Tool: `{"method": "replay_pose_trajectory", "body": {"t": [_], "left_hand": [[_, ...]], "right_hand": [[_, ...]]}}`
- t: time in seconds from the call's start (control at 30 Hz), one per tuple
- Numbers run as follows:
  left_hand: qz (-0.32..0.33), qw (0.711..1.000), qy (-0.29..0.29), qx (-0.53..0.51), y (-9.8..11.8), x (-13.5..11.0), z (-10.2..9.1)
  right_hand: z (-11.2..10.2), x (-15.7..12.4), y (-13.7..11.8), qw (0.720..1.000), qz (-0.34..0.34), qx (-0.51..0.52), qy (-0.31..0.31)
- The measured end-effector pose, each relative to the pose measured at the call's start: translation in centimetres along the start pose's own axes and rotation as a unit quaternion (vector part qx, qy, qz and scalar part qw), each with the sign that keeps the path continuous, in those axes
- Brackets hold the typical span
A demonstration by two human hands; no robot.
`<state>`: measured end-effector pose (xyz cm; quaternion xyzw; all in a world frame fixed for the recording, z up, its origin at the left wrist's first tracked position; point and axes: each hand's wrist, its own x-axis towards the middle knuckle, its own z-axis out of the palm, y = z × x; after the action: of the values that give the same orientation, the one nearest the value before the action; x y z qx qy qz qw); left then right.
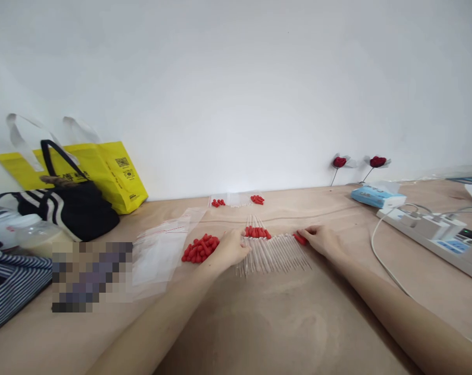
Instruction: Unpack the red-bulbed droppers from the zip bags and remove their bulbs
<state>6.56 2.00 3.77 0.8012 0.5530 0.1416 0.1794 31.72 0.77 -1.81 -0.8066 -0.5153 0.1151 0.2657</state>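
A row of thin clear plastic tubes (275, 254) lies on the tan table (267, 317), some with red caps (257, 232) at their far ends. My left hand (230, 249) rests at the left end of the row, fingers curled against the tubes. A loose pile of red caps (200, 248) lies just left of that hand. My right hand (321, 239) sits at the right end of the row, fingers pinched on a red cap (300, 238).
Clear plastic bags (157, 255) lie left of the pile. A black striped handbag (69, 205) and yellow bag (114, 174) stand at the far left. A power strip (434, 229) with cables, a blue tissue pack (376, 197) and two red flowers (339, 162) are on the right.
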Motion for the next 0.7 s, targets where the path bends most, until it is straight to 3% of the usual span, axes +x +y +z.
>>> {"method": "replay_pose_trajectory", "body": {"t": [0.2, 0.47, 0.63, 0.7], "left_hand": [[-0.016, 0.999, -0.005, 0.04, 0.3, 1.3, 0.3], [0.008, 0.998, 0.02, 0.052, -0.1, 2.0, -0.1], [0.07, 0.992, 0.094, 0.037, -0.8, -1.0, 0.4], [0.157, 0.975, 0.155, 0.028, -1.8, -2.8, 0.9]], "right_hand": [[0.4, 0.1, 0.2, 1.0, -0.014, -0.016, 0.0], [0.2, -0.3, -0.1, 0.999, -0.019, -0.042, 0.02], [-0.4, -1.1, -1.4, 0.994, -0.065, -0.056, 0.072], [-0.7, -1.4, -2.8, 0.99, -0.099, -0.07, 0.074]]}}
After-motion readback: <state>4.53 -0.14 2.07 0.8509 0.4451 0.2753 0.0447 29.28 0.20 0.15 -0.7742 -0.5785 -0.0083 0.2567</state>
